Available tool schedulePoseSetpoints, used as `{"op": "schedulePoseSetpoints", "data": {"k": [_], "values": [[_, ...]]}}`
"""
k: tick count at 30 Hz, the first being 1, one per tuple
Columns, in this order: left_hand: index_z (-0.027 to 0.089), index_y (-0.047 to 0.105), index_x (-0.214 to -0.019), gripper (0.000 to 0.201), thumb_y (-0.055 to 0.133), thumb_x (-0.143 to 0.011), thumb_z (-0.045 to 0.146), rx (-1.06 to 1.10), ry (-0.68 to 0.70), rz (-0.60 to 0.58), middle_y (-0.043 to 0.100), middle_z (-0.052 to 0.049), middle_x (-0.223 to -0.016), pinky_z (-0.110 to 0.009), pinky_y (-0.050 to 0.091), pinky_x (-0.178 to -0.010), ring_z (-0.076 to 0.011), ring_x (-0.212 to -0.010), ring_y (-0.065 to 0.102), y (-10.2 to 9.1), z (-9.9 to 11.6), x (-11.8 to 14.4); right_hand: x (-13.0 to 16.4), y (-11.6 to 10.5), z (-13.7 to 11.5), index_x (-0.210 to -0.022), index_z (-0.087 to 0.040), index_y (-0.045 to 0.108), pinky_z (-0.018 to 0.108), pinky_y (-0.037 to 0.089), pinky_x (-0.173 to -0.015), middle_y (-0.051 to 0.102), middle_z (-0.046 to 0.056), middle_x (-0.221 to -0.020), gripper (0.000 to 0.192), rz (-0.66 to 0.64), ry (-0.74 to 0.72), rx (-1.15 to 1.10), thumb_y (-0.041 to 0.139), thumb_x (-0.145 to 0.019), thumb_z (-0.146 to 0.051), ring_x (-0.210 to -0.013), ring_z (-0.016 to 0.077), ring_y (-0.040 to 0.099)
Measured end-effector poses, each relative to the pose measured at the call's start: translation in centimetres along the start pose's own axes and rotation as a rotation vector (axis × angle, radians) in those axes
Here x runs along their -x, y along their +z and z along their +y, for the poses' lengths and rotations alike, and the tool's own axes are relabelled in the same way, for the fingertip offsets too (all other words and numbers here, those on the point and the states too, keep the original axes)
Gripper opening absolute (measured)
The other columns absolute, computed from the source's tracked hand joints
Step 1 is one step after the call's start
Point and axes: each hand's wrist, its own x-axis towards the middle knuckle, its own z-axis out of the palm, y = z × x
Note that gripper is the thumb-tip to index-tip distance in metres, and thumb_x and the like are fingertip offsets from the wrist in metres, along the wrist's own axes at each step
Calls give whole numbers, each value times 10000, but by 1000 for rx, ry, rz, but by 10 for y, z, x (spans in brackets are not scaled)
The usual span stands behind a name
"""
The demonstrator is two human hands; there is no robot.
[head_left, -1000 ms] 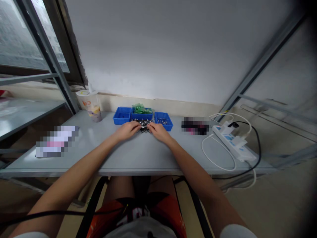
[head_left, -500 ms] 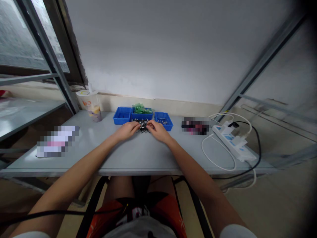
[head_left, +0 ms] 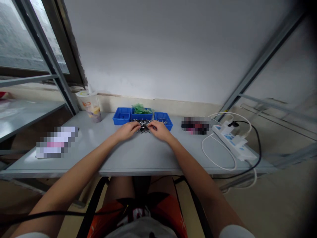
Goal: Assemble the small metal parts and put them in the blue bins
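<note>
Both forearms stretched forward over the grey table (head_left: 138, 158), palms down. Left hand (head_left: 126, 130) and right hand (head_left: 160, 131) flank a pile of small metal pins (head_left: 144, 125), fingertips curled narrowly into its edges; whether any pin is pinched, cannot tell. Pile glinting, spiky, just before 3 blue plastic trays (head_left: 122, 116). Left: a paper cup (head_left: 90, 105); right: a white power strip (head_left: 232, 141).

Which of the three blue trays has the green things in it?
The middle tray: green pieces are heaped in it. The left tray and the right tray show no green. It sits just behind the pile of metal parts.
</note>
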Motion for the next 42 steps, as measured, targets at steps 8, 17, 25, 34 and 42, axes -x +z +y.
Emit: {"op": "schedulePoseSetpoints", "data": {"k": [8, 17, 25, 34, 42], "values": [[172, 638, -1067, 296, 461, -894, 335, -146, 1, -86, 607, -106, -1015, -351, 452, -843, -234, -945, 579, 10, -21, 3, 5, -22, 42, -1077, -176, 622, 350, 421, -851, 620, 95, -990, 260, 273, 339, 204, 504, -850, -224, -895, 206, 550], [195, 665, -1087, 307, 470, -883, 315, -247, -24, -123, 602, -114, -1027, -362, 470, -868, -247, -960, 586, 20, -30, 2, -2, 6, 16, -1047, -178, 641, 276, 427, -769, 648, 46, -872, 230, 106, 181, 34, 505, -865, -212, -771, 149, 560], [207, 605, -1180, 337, 460, -891, 300, -304, -93, -29, 614, -105, -1127, -335, 478, -820, -251, -1007, 597, 17, -27, 0, 1, 24, 4, -1010, -172, 669, 225, 382, -692, 659, 20, -821, 218, -148, 81, -1, 517, -856, -148, -711, 115, 547], [216, 681, -945, 246, 452, -891, 287, -320, -61, -75, 656, -85, -964, -286, 467, -758, -228, -934, 608, 21, -31, -3, 1, 24, 5, -973, -170, 686, 213, 365, -665, 657, 9, -770, 198, -196, 95, 0, 526, -858, -158, -683, 106, 546], [209, 659, -1052, 287, 470, -887, 348, -223, 41, -106, 652, -87, -955, -300, 462, -750, -230, -898, 610, 20, -20, -1, 2, 22, -4, -969, -170, 687, 221, 370, -669, 677, 20, -800, 208, -227, 85, 18, 520, -851, -139, -706, 118, 566]]}}
